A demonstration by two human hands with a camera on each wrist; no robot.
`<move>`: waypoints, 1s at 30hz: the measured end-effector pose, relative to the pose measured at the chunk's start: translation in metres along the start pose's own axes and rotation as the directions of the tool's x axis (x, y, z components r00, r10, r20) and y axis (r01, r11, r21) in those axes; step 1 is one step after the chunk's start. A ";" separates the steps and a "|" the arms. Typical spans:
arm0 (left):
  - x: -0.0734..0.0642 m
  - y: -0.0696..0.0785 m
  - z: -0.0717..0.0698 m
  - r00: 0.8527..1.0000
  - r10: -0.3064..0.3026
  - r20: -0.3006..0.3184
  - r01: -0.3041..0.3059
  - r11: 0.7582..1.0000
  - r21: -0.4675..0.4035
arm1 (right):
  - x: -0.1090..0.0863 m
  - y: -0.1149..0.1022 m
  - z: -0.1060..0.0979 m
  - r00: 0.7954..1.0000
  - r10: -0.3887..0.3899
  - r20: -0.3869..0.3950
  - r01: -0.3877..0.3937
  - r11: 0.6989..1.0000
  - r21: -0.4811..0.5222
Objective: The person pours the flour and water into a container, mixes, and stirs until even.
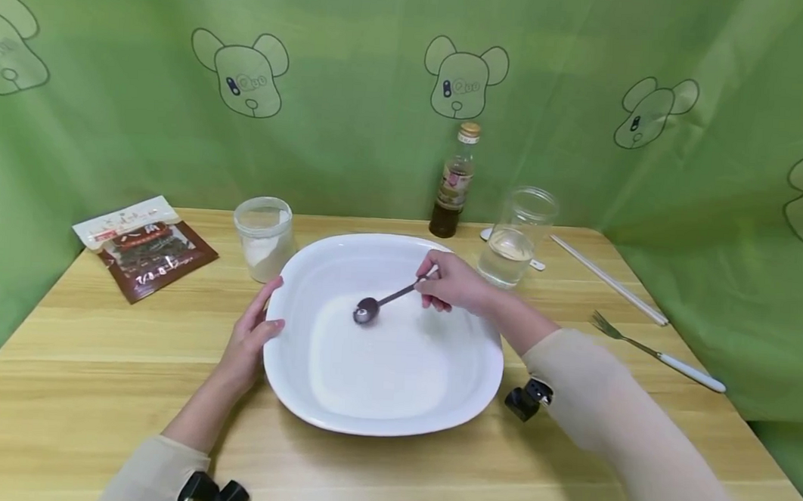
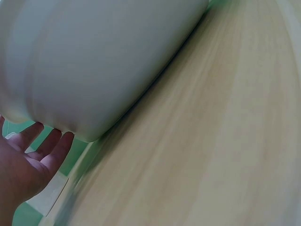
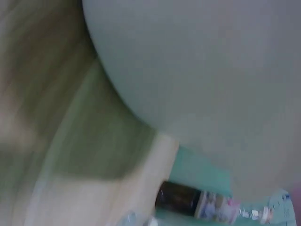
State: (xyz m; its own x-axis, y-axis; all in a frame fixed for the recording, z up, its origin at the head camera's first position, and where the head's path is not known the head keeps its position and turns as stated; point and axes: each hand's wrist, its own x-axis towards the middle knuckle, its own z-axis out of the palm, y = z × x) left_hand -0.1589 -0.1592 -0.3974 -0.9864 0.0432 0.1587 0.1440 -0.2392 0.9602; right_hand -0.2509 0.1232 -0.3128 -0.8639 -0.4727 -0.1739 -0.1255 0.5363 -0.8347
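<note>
A large white basin [image 1: 381,386] with rounded corners stands on the wooden table. My left hand [image 1: 247,342] grips its left rim, the thumb over the edge; in the left wrist view the fingertips meet the basin's outer wall. Over the inside of the basin, my right hand [image 1: 457,282] pinches a dark metal spoon [image 1: 367,310] by the end of its handle. The spoon's bowl points left, near the middle of the basin. In the right wrist view the basin's outer wall [image 3: 202,70] fills much of the picture, hiding the spoon.
Behind the basin stand a jar of white powder [image 1: 265,247], a bottle of dark liquid [image 1: 453,183] and a clear cup of liquid [image 1: 508,256]. A brown packet [image 1: 149,252] lies left. Chopsticks [image 1: 607,279] and a fork [image 1: 662,355] lie right. A green curtain [image 1: 353,127] hangs behind.
</note>
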 end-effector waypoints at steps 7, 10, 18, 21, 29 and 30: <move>0.000 -0.001 0.000 1.000 0.011 0.003 -0.011 1.000 0.007 | -0.007 -0.006 0.026 0.976 -0.009 0.216 -0.010 0.996 0.087; 0.000 0.000 0.000 1.000 0.003 0.001 -0.003 1.000 0.017 | -0.021 -0.008 0.025 0.956 -0.001 0.293 -0.020 0.997 0.071; 0.000 0.001 -0.002 1.000 -0.001 0.001 0.001 1.000 0.011 | -0.047 0.001 -0.011 0.988 0.048 0.150 -0.034 0.994 -0.100; 0.001 0.001 -0.002 1.000 0.011 0.001 -0.011 1.000 0.001 | -0.043 0.005 -0.023 0.997 0.067 0.033 -0.062 0.989 -0.133; 0.001 0.000 -0.002 1.000 0.030 0.007 -0.030 0.999 -0.015 | -0.009 0.004 -0.017 0.980 0.092 -0.174 -0.101 0.994 -0.039; 0.001 0.000 -0.001 0.999 0.033 0.009 -0.033 0.999 -0.013 | -0.004 0.004 -0.013 0.980 0.088 -0.180 -0.093 0.995 -0.018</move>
State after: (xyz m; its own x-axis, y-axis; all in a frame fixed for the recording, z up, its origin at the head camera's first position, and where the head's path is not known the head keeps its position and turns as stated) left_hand -0.1597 -0.1603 -0.3978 -0.9804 0.0442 0.1922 0.1750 -0.2535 0.9514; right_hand -0.2545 0.1362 -0.3084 -0.9451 -0.2903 -0.1503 -0.0534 0.5907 -0.8051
